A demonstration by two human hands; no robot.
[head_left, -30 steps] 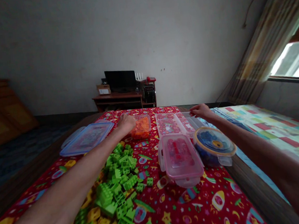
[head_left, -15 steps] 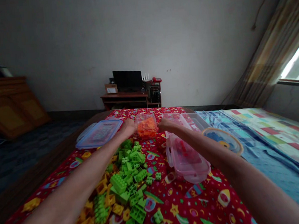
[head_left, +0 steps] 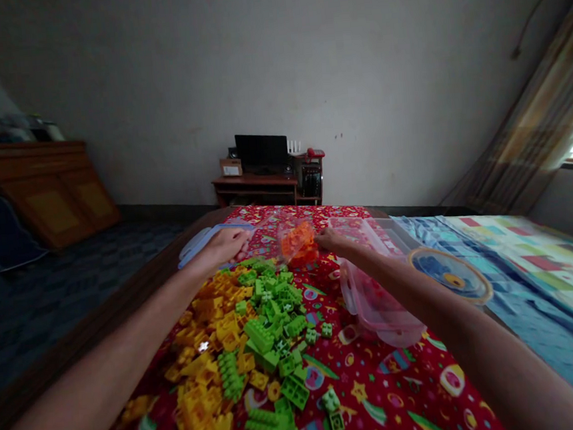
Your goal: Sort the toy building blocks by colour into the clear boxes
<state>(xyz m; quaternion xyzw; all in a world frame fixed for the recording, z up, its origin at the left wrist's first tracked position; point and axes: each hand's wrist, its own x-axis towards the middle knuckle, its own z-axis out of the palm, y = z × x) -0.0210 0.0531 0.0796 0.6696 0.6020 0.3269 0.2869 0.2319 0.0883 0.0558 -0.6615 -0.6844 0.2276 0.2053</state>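
Beside the transparent box (head_left: 281, 234) of orange blocks (head_left: 299, 240), right hand (head_left: 329, 239)
Fingers curled, hold unclear; left hand (head_left: 226, 245) likewise, near the blue-rimmed lid (head_left: 200, 241)

Orange bricks (head_left: 299, 242), green bricks (head_left: 259, 335), yellow bricks (head_left: 202, 403), red rocket-patterned cloth (head_left: 408, 402), pink box (head_left: 382, 310)

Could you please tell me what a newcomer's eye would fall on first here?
Probably the yellow bricks and green bricks heaped on the red patterned cloth in the foreground. Next, likely the orange bricks in a clear container beyond them, with the right hand at its right side.
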